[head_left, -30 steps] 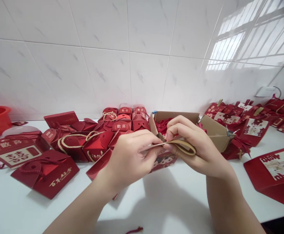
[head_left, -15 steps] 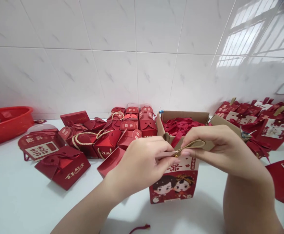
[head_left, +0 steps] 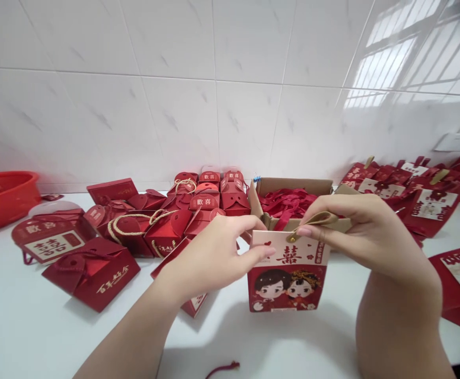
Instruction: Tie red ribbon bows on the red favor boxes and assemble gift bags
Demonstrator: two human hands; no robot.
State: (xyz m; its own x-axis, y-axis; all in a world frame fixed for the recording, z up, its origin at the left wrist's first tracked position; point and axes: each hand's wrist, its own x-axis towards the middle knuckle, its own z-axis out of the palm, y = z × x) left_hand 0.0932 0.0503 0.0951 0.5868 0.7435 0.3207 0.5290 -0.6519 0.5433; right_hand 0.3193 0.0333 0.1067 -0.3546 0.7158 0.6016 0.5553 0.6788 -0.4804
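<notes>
Although the strap already meets the printed box, release is outstanding: right hand pinches strap, left hand clasps box

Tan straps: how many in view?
3: one strap in the right hand; a second and, to its right, a third, among red packages, back right. Others may be hidden.

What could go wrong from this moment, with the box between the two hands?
The right hand pinches the khaki strap; a hard pull might tear the card around its gold rivet. The left hand has its thumb over the upper left of the couple-printed gift box, so pressing could crease it. A forearm might sweep away the loose red cord.
</notes>
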